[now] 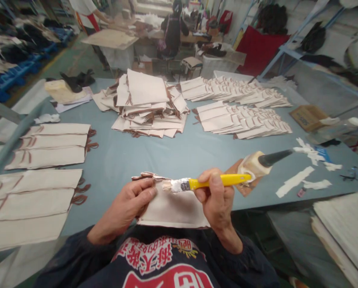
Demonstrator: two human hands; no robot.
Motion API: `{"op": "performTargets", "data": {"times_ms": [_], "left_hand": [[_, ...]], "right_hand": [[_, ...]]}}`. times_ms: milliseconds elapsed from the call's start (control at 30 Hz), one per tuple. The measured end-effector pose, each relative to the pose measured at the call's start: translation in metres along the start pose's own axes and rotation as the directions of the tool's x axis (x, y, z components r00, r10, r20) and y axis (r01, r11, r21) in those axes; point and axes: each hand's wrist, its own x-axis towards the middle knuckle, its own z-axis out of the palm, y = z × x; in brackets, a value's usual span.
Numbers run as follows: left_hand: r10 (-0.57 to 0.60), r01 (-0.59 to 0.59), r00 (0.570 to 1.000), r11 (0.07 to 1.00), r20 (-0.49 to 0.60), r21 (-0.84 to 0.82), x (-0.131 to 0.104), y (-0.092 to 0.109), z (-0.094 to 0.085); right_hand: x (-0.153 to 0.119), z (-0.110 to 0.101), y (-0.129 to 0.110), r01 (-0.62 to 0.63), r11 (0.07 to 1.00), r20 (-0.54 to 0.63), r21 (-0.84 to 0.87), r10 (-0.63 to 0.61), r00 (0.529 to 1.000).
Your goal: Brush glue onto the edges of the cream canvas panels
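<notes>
My right hand (216, 196) is closed round the yellow handle of a paintbrush (206, 182), whose ferrule is smeared with white. The bristles point left, over the upper edge of a cream fabric piece (173, 210) with brown trim. That piece lies at the table's near edge, against my body. My left hand (133, 204) pinches its upper left corner, where the trim is folded. Just beyond the brush handle, a bottle with a dark pointed nozzle (257, 166) lies on a brown board (240, 184).
A tall pile of cream pieces (147, 90) stands mid-table. Overlapping rows (242, 120) lie to its right, and more pieces (53, 156) at left. White strips (294, 182), a cardboard box (309, 117) and a clear jar (336, 130) are at right. Two people (173, 30) (87, 16) are beyond the table.
</notes>
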Motion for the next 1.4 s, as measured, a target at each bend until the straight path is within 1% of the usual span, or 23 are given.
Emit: {"op": "performTargets", "data": {"times_ms": [100,167,233,300,400,433,467,533,600,667,767,833,867,967,1033,1167,1233,1333,1400], "left_hand": [[-0.010,0.012,0.999,0.999,0.047,-0.044,0.000,0.006,0.002],[-0.008,0.012,0.997,0.999,0.083,-0.042,-0.002,0.007,0.004],[-0.008,0.011,0.997,0.999,0.077,-0.049,-0.003,0.006,0.006],[-0.006,0.010,0.999,0.995,0.043,-0.098,-0.003,0.003,0.005],[-0.009,0.015,0.999,0.981,0.033,-0.192,-0.002,0.002,0.002],[-0.013,0.021,0.999,0.979,0.036,-0.204,-0.002,0.003,0.001],[-0.020,0.028,0.999,0.979,0.040,-0.203,-0.003,0.005,0.000],[-0.040,0.048,0.998,0.981,0.045,-0.189,-0.004,0.009,-0.001],[-0.058,0.065,0.997,0.983,0.047,-0.173,-0.005,0.012,-0.002],[-0.071,0.077,0.997,0.982,0.041,-0.173,-0.006,0.013,-0.003],[-0.049,0.051,0.999,0.980,0.016,-0.195,-0.005,0.009,-0.007],[-0.034,0.037,0.999,0.975,0.021,-0.220,-0.005,0.007,-0.009],[-0.036,0.042,0.999,0.973,0.033,-0.225,-0.004,0.007,-0.010],[-0.048,0.061,0.997,0.975,0.066,-0.214,-0.004,0.009,-0.009],[-0.029,0.041,0.998,0.980,0.064,-0.195,-0.002,0.010,-0.009],[-0.001,0.009,0.999,0.979,0.039,-0.204,-0.001,0.008,-0.011],[0.000,0.006,1.000,0.980,0.030,-0.200,-0.001,0.007,-0.014],[-0.010,0.018,0.999,0.978,0.037,-0.210,-0.001,0.009,-0.015],[-0.040,0.050,0.998,0.975,0.049,-0.217,-0.001,0.010,-0.016]], "right_hand": [[-0.003,0.004,0.003,0.141,0.989,0.072,-0.043,-0.137,0.988],[-0.005,0.007,0.008,0.250,0.960,0.142,-0.126,-0.232,0.962],[-0.005,0.008,0.012,0.320,0.929,0.199,-0.183,-0.284,0.938],[-0.004,0.007,0.013,0.355,0.914,0.197,-0.199,-0.317,0.928],[-0.004,0.003,0.006,0.408,0.892,0.100,-0.195,-0.396,0.913],[-0.004,0.002,0.003,0.426,0.884,0.084,-0.195,-0.417,0.905],[-0.004,0.001,0.001,0.443,0.876,0.090,-0.192,-0.434,0.896],[-0.005,0.001,0.002,0.484,0.852,0.165,-0.202,-0.457,0.874],[-0.003,0.003,0.008,0.511,0.832,0.252,-0.214,-0.459,0.852],[0.002,0.006,0.014,0.501,0.839,0.288,-0.212,-0.437,0.852],[0.007,0.007,0.015,0.487,0.850,0.240,-0.200,-0.439,0.866],[0.008,0.006,0.011,0.501,0.842,0.204,-0.199,-0.464,0.862],[0.007,0.006,0.009,0.500,0.844,0.205,-0.193,-0.464,0.862],[0.006,0.008,0.010,0.496,0.849,0.283,-0.180,-0.438,0.853],[0.008,0.013,0.015,0.495,0.842,0.311,-0.214,-0.422,0.851],[0.016,0.019,0.025,0.473,0.841,0.217,-0.262,-0.426,0.878],[0.017,0.020,0.029,0.468,0.813,0.210,-0.346,-0.419,0.884],[0.013,0.023,0.038,0.457,0.731,0.288,-0.507,-0.356,0.889],[0.010,0.025,0.044,0.474,0.687,0.327,-0.551,-0.345,0.880]]}}
